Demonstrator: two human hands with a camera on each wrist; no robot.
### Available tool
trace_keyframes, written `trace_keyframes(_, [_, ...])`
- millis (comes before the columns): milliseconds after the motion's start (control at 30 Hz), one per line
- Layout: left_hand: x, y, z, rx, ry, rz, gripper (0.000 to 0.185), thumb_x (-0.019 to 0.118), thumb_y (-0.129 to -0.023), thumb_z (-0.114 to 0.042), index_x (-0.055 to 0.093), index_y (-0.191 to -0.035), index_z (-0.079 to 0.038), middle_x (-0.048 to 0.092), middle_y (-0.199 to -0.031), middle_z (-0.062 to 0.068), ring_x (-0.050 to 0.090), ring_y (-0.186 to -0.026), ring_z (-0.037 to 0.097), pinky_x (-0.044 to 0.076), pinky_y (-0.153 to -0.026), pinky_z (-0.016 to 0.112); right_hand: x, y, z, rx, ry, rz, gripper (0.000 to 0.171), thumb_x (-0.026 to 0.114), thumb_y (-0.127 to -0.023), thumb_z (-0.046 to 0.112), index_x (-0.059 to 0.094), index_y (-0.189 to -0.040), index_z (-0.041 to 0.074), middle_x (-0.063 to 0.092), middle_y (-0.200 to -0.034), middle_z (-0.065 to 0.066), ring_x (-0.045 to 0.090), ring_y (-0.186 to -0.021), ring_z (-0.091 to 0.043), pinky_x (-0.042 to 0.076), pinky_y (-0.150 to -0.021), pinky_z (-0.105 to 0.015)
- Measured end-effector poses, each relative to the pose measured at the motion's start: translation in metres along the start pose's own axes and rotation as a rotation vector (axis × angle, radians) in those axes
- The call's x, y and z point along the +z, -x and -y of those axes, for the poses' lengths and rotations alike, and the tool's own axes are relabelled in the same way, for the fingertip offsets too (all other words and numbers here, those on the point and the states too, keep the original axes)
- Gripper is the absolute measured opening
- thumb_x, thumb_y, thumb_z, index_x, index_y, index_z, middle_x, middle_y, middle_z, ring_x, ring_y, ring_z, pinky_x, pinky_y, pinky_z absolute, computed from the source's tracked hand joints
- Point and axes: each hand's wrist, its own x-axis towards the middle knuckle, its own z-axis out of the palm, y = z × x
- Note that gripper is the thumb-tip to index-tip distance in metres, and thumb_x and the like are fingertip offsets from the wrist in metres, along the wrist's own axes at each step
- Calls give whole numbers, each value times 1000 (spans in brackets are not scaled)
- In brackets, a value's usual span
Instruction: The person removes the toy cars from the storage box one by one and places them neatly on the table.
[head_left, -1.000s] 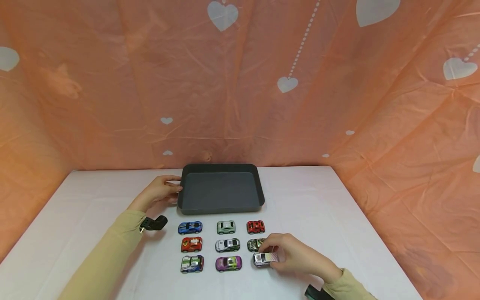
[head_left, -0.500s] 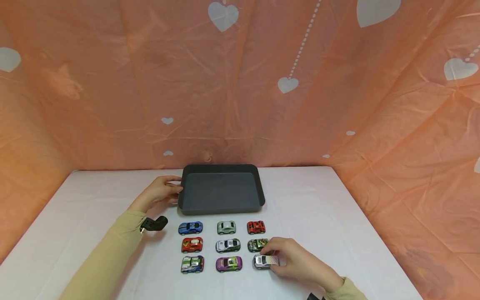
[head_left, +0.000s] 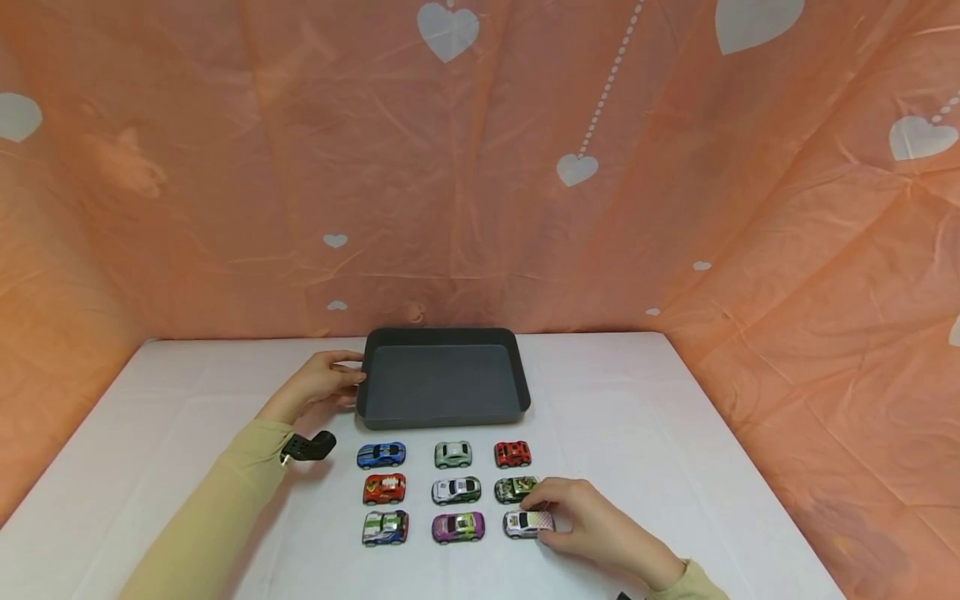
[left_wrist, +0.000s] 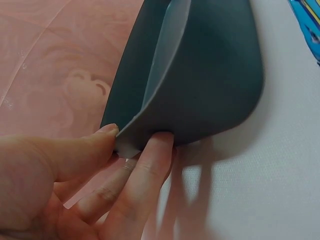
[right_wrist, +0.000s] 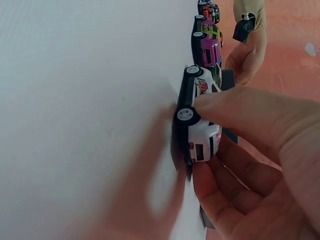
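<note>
At the left end of a dark grey tray [head_left: 442, 419], my left hand [head_left: 318, 385] pinches the rim. The left wrist view shows its thumb [left_wrist: 102, 142] at the lip and a finger against the outer wall [left_wrist: 220, 75]. My right hand [head_left: 596, 525] holds a small white toy car [head_left: 527, 523] at the near right corner of a grid of cars. In the right wrist view the thumb is on the side of the white car [right_wrist: 202, 137]; the fingers around its far side are partly hidden. Its wheels are at or just over the table; I cannot tell which.
Toy cars stand in three rows before the tray, among them a blue car [head_left: 381, 455], a purple car [head_left: 458, 527] and a camouflage car [head_left: 515, 489] close to my right fingers. White cloth [head_left: 675, 417] covers the table. An orange curtain [head_left: 480, 208] rises behind.
The white toy car and my right hand have shifted slightly, a little right and then back left. My left hand and the tray stay as they were.
</note>
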Motion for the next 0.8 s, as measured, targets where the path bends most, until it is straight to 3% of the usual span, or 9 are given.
trace_keyframes(233, [0,0,0,2,8,-4,51,56,-95,-1,36,-140,11,57,-118,33,67,-85,24,57,-71,34,-4,0,0,16,-57,-8,33,77,-79,4,68,-109,15,65,-106,8,60,-95,-7,51,-83,-27])
trace_keyframes(467, [0,-1,3,15,18,-7,51,56,-95,-1,36,-139,12,57,-118,34,67,-85,23,57,-73,35,-16,-4,-1,-48,-99,-53,33,74,-78,-3,67,-108,10,67,-103,1,62,-86,-14,54,-75,-28])
trace_keyframes(667, [1,1,5,11,28,-10,50,54,-96,-3,36,-139,13,57,-118,33,66,-88,23,57,-75,35,-31,-13,-6,-113,-121,-98,26,66,-86,-3,67,-109,7,68,-101,-3,63,-88,-17,54,-76,-32])
trace_keyframes(800, [0,3,8,27,27,-9,49,53,-98,-10,37,-138,13,58,-117,33,66,-89,25,56,-77,37,-42,-19,-14,-93,-107,-134,21,65,-89,0,66,-110,4,68,-102,-7,63,-91,-18,54,-78,-34])
